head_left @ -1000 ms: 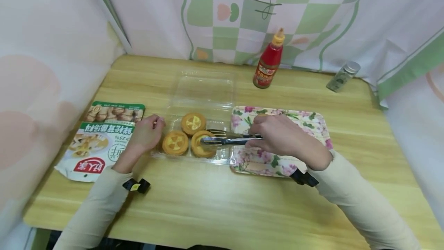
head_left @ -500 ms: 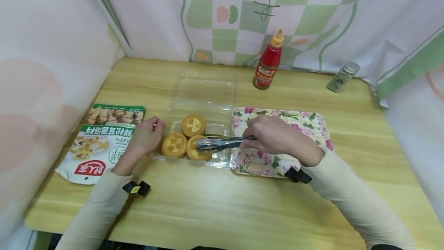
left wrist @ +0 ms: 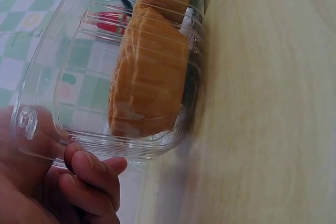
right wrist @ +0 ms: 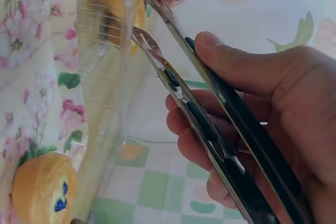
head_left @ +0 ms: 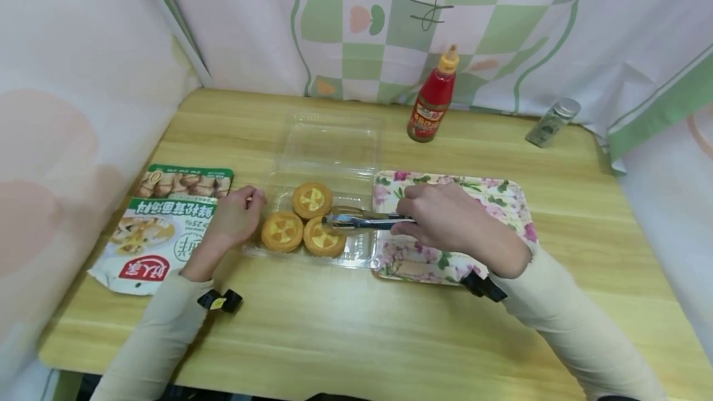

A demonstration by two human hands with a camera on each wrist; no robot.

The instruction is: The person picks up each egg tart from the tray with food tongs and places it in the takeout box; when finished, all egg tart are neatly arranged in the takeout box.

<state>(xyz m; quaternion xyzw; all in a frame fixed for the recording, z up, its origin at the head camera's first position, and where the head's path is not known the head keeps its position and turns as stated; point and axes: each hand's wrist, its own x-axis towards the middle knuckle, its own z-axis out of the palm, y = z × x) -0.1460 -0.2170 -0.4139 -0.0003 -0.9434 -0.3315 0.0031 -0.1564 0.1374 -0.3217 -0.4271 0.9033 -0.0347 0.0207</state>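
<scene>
My right hand (head_left: 448, 215) holds metal tongs (head_left: 364, 222) by dark grips, thumb on one arm and fingers on the other. The tongs' arms stand apart in the right wrist view, with nothing between the tips (right wrist: 152, 3). Those tips overlap the nearest right egg tart (head_left: 323, 240) in the head view. Two more egg tarts (head_left: 282, 232) sit beside it in a clear plastic container (head_left: 359, 258), lid folded back. At the container's left edge, my left hand (head_left: 236, 212) pinches the rim, fingers curled at its corner in the left wrist view.
A floral tray (head_left: 507, 203) stands right of the container; a blueberry-topped tart (right wrist: 44, 190) on it shows in the right wrist view. A sauce bottle (head_left: 431, 104) and glass shaker (head_left: 553, 122) stand at the back. A food pouch (head_left: 161, 228) lies left.
The tongs went left and down over the near right tart, then drew back up and right a little. That tart shifted slightly left, then back right. My left hand stayed put.
</scene>
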